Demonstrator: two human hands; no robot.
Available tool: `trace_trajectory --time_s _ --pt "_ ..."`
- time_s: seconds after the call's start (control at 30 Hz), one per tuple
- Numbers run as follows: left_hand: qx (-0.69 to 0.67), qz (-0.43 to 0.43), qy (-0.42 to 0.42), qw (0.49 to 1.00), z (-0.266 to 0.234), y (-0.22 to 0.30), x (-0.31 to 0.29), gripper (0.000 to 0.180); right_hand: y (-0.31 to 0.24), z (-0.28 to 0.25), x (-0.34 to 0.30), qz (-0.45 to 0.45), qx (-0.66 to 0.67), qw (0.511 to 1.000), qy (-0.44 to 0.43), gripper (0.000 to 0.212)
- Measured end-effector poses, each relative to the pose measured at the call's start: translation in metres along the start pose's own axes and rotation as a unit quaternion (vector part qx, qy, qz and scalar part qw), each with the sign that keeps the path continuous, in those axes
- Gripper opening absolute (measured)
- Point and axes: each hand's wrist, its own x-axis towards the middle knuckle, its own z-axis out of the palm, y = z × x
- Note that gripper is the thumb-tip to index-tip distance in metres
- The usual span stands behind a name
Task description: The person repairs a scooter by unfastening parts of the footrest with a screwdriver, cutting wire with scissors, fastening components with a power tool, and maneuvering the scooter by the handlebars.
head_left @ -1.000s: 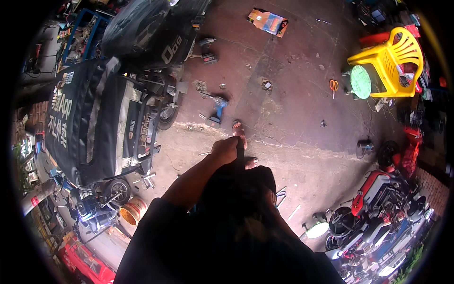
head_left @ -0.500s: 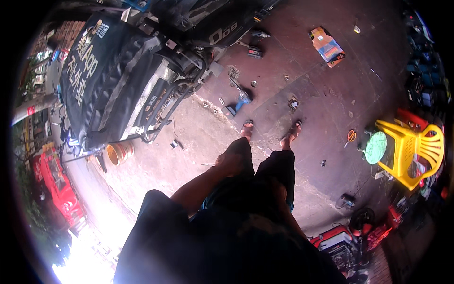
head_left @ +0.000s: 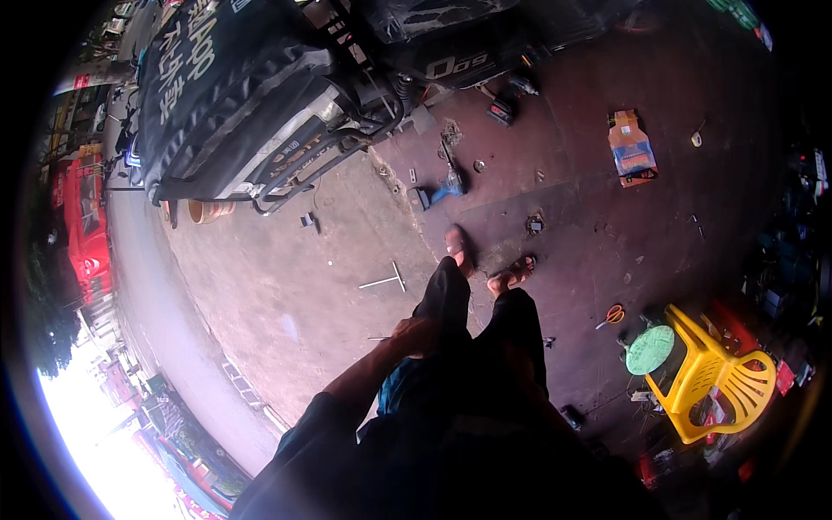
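My left hand [head_left: 416,336] hangs against my left thigh, its fingers curled and closed. A thin dark rod [head_left: 379,338] sticks out beside it, and I cannot make out whether the hand grips it. A T-handle wrench [head_left: 383,282] lies on the concrete just beyond this hand. Deep shadow by my right thigh swallows my right hand, so its fingers do not show. Farther ahead, a blue cordless power tool [head_left: 446,186] rests on the floor. To the right lie orange-handled scissors [head_left: 613,315].
A black vehicle with a covered box [head_left: 234,95] fills the upper left. On the right stand a yellow plastic chair [head_left: 718,381] and a round green stool [head_left: 650,350]. Flat orange-blue packaging [head_left: 633,149] and another power tool [head_left: 503,108] lie on the dark red floor.
The view has swung round, uncovering the T-handle wrench and bringing the chair lower. My feet have shifted; the left one is blurred and the right one points more to the right.
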Motion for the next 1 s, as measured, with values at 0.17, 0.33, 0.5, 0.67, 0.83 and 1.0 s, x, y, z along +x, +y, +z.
trace_trajectory --time_s 0.17,0.33,0.5,0.67,0.83,1.0 --pt "-0.164 -0.044 0.16 0.972 -0.033 0.015 -0.043 0.026 -0.013 -0.006 0.016 -0.023 -0.027 0.998 0.059 0.036" --pt "-0.106 0.034 0.305 0.946 -0.003 -0.033 -0.018 0.022 -0.047 -0.022 0.036 -0.069 0.009 0.995 0.067 0.037" --pt "-0.328 -0.117 0.425 0.836 0.025 -0.046 -0.057 0.021 -0.081 -0.064 0.06 -0.099 0.021 0.995 0.009 0.036" --pt "-0.38 -0.271 0.423 0.777 0.079 -0.025 -0.09 0.024 -0.102 -0.132 0.078 -0.088 -0.088 0.992 -0.016 0.033" --pt "-0.498 -0.418 0.427 0.629 0.151 0.016 -0.109 0.033 -0.057 -0.165 0.1 -0.11 -0.121 0.986 0.012 0.027" --pt "-0.702 -0.454 0.372 0.403 0.241 0.035 -0.095 0.037 -0.073 -0.161 0.115 -0.135 -0.191 0.972 -0.034 0.027"
